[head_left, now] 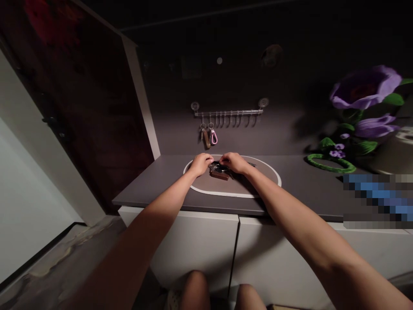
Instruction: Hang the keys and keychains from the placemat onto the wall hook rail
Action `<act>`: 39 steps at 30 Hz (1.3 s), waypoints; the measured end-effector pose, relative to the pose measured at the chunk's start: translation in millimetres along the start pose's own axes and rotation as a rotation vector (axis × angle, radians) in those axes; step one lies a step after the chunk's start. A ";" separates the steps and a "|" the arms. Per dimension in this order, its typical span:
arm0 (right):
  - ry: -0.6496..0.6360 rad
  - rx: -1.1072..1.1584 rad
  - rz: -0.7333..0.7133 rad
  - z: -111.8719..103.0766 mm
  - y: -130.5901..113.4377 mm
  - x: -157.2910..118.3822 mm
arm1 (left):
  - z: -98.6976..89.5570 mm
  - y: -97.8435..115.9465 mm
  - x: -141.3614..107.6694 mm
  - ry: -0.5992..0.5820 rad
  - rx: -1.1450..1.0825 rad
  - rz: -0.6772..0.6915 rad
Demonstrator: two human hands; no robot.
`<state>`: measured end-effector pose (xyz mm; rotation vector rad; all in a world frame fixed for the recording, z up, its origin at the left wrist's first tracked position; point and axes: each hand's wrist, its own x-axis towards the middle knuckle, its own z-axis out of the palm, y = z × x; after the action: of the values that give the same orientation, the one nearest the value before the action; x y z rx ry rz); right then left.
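Observation:
On the oval mat (pixel 222 190) with a white rim lies a small pile of keys (pixel 220 168), with a brown key fob (pixel 219 175) at its front. My left hand (pixel 201 163) is at the pile's left edge, fingers bent together and touching it. From the right, my right hand (pixel 232 162) reaches the pile with its fingertips pinched at the dark keys. Which piece each hand grips is too small to tell. Above, a clear hook rail (pixel 229 113) on the wall bears a brown key holder (pixel 206 138) and a pink loop (pixel 213 137) at its left end.
The mat lies on a grey counter (pixel 145 185) above white cabinet doors (pixel 193 232). Purple flowers (pixel 366 90) and a green ring (pixel 331 163) stand at the right, near a blurred blue item (pixel 380 196). A dark door (pixel 97 107) is at the left.

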<state>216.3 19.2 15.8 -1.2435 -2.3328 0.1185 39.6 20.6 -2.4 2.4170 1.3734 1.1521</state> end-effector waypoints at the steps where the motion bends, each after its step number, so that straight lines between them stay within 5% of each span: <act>1: -0.014 -0.017 -0.003 0.7 0.2 0.6 | 0.3 -0.9 0.1 -0.002 0.017 0.004; 15: 0.023 -0.044 -0.028 3.7 -2.9 3.2 | 1.3 -2.4 -1.0 0.002 0.035 0.047; 39: 0.189 0.382 0.031 3.8 -0.6 7.2 | -4.8 7.6 -3.7 0.065 -0.062 0.126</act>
<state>210.8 25.1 15.5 -1.0495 -2.0110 0.4173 40.5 12.2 2.4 2.4736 1.1979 1.2934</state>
